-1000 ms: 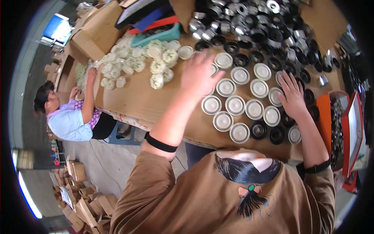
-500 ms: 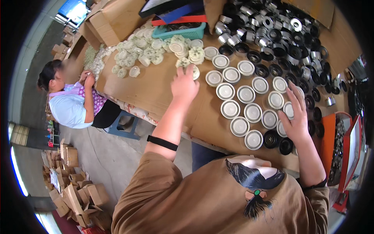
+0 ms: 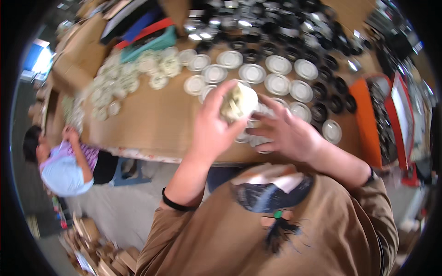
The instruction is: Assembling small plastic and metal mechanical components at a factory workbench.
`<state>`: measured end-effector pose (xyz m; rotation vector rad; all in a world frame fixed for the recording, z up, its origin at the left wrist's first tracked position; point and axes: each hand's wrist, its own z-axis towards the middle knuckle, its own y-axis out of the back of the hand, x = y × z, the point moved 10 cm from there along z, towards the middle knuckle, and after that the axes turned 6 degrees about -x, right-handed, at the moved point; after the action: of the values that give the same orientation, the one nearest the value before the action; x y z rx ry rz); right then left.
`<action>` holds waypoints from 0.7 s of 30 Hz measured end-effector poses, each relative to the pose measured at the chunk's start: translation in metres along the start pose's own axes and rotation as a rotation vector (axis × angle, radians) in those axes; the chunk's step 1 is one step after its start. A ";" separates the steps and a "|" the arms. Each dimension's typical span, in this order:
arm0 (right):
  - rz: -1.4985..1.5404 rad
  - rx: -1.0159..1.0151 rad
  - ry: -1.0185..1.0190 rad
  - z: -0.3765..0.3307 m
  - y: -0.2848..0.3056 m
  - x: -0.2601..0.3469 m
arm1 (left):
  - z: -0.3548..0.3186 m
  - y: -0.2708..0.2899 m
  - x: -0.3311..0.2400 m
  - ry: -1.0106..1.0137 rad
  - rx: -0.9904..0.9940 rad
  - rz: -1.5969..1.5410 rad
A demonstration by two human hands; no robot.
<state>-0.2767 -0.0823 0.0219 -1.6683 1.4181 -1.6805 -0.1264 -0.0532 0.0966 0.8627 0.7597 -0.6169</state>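
Observation:
My left hand (image 3: 212, 131) is raised close to the camera and grips a pale round lid-like piece (image 3: 239, 102) between thumb and fingers. My right hand (image 3: 286, 132) hovers beside it with fingers spread, its fingertips almost at the piece. Beneath both hands, rows of white round lids (image 3: 252, 72) lie on the cardboard-covered table (image 3: 142, 122). A heap of pale cream pieces (image 3: 124, 78) covers the table's left part.
Black round rings (image 3: 271, 32) are piled along the table's far side. Orange and red crates (image 3: 368, 115) stand at the right. A seated person (image 3: 64, 161) works at the table's left end. Teal, red and blue flat items (image 3: 147, 32) lie at the back left.
My left hand reached to the cream heap, then came back toward me holding a pale piece. My right hand lifted off the white lids and moved in next to it.

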 end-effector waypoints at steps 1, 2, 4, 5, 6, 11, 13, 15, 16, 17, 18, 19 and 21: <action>0.170 0.081 -0.049 -0.001 0.000 -0.008 | -0.007 -0.024 -0.027 -0.107 0.077 -0.003; 0.270 0.046 -0.068 0.000 -0.003 -0.010 | -0.012 -0.040 -0.035 -0.112 0.110 -0.058; 0.369 -0.034 -0.037 -0.002 0.009 -0.010 | -0.019 -0.060 -0.052 -0.247 0.150 0.091; 0.360 -0.068 -0.004 -0.004 0.021 -0.010 | -0.020 -0.066 -0.057 -0.226 0.156 0.047; 0.352 -0.083 0.017 -0.009 0.026 -0.007 | -0.020 -0.073 -0.056 -0.222 0.195 0.026; 0.451 -0.063 0.078 -0.050 0.057 0.001 | -0.017 -0.114 -0.047 0.119 0.349 -0.341; 0.472 -0.044 0.128 -0.066 0.068 0.011 | -0.010 -0.123 -0.040 0.393 0.230 -0.691; 0.447 -0.099 0.151 -0.083 0.084 0.018 | -0.002 -0.134 -0.033 0.397 0.226 -0.751; 0.453 -0.098 0.151 -0.093 0.087 0.024 | 0.000 -0.138 -0.026 0.464 0.187 -0.873; 0.443 -0.088 0.175 -0.102 0.088 0.032 | -0.001 -0.140 -0.019 0.532 0.138 -0.989; 0.432 -0.080 0.199 -0.107 0.089 0.037 | -0.003 -0.143 -0.010 0.542 0.138 -0.928; 0.438 -0.074 0.194 -0.108 0.090 0.035 | -0.007 -0.148 -0.009 0.545 0.134 -0.919; 0.486 -0.074 0.170 -0.112 0.091 0.025 | -0.024 -0.166 -0.004 0.685 0.089 -0.922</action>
<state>-0.4173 -0.0984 -0.0169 -1.1066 1.8065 -1.5250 -0.2596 -0.1179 0.0174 0.7777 1.8049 -1.1890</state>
